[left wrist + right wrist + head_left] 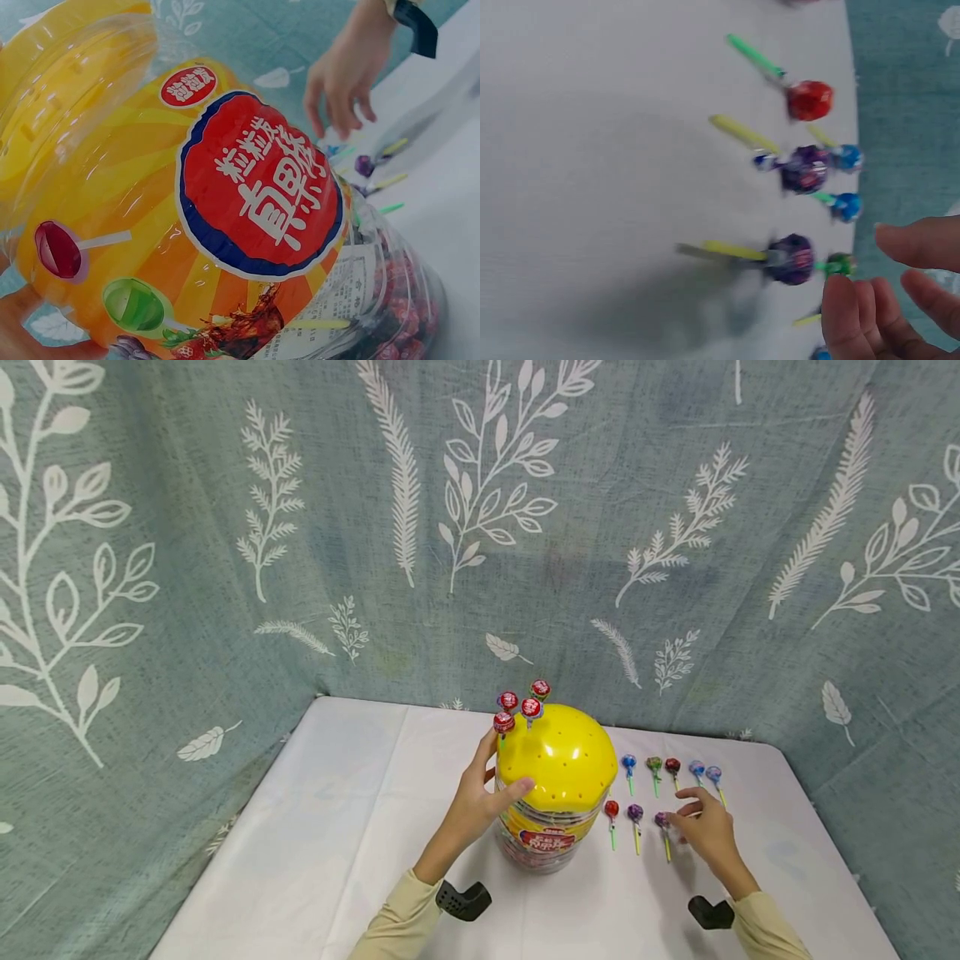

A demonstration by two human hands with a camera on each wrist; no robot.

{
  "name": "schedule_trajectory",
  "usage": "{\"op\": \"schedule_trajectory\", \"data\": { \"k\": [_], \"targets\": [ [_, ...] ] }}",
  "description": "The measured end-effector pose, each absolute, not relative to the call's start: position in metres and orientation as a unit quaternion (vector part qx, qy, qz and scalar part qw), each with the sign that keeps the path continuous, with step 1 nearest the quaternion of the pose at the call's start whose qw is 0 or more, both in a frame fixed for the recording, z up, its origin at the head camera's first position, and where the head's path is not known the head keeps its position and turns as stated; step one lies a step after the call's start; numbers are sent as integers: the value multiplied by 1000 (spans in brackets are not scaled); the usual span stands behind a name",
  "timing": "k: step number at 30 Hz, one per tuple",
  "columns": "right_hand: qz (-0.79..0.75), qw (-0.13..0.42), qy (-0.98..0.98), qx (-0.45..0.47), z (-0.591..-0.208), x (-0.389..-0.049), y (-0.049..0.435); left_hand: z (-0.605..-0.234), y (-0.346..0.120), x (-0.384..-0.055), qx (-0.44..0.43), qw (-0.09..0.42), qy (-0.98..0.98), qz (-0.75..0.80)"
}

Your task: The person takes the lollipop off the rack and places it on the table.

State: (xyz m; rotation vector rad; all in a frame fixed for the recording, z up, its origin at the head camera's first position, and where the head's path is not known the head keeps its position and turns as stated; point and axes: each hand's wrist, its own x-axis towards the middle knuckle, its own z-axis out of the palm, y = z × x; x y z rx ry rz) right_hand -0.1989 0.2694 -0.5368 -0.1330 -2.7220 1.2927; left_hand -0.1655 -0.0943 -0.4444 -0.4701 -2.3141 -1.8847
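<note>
A clear plastic candy jar (545,847) with a domed yellow lid (562,752) stands upright. Several red-topped lollipops (531,708) poke up from small holes in the lid. With its thumb over the lid's front and fingers behind the side, my left hand (471,802) holds the jar. My right hand (707,831) hovers over the right side of the table, thumb and fingers apart around nothing. Its fingertips come close to a purple lollipop with a yellow stick (789,259), nearest in the front row. The jar's printed label (262,187) fills the left wrist view.
Two rows of wrapped lollipops lie right of the jar, among them a red one (612,809) and a blue one (628,762). The white-covered table (315,843) meets a leaf-patterned grey-green curtain (420,635) at its back and sides.
</note>
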Motion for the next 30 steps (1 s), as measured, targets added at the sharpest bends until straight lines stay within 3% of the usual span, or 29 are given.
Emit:
{"op": "schedule_trajectory", "data": {
  "k": [9,30],
  "targets": [
    [463,78,-883,-4,-480,-190,252,-445,-95,-166,-160,62,-762,-624],
    [500,135,-849,104,-404,-182,202,-444,-95,-166,-161,55,-763,-624]
  ]
}}
